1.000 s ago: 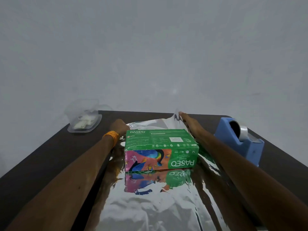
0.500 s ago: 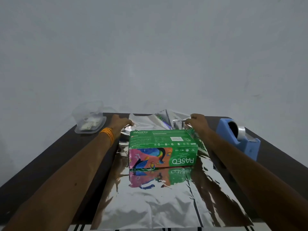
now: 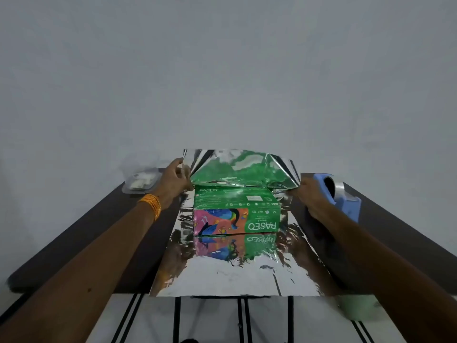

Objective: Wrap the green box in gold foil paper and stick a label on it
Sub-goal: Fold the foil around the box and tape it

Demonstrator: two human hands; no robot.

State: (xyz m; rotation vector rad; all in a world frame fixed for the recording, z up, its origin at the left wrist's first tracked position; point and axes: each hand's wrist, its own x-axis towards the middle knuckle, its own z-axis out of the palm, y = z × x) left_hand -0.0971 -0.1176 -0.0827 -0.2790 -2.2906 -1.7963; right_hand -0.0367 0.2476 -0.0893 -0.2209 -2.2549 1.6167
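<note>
The green box (image 3: 236, 203), a tissue box with a colourful front face, lies on a shiny foil sheet (image 3: 235, 273) spread over the dark table (image 3: 81, 233). The sheet's far end stands lifted behind the box and mirrors its green top. My left hand (image 3: 174, 180) pinches the lifted foil's left corner. My right hand (image 3: 308, 194) grips its right corner. The foil's visible side looks silver. No label is visible on the box apart from its printed white patch.
A blue tape dispenser (image 3: 342, 199) stands just right of my right hand. A clear plastic container (image 3: 141, 180) with white pieces sits at the table's far left corner. The foil's near edge hangs over the table's front edge. A pale green object (image 3: 358, 306) shows below my right forearm.
Both hands have raised the foil's far end from the table, and it now stands upright behind the box. The camera has drawn back and tilted.
</note>
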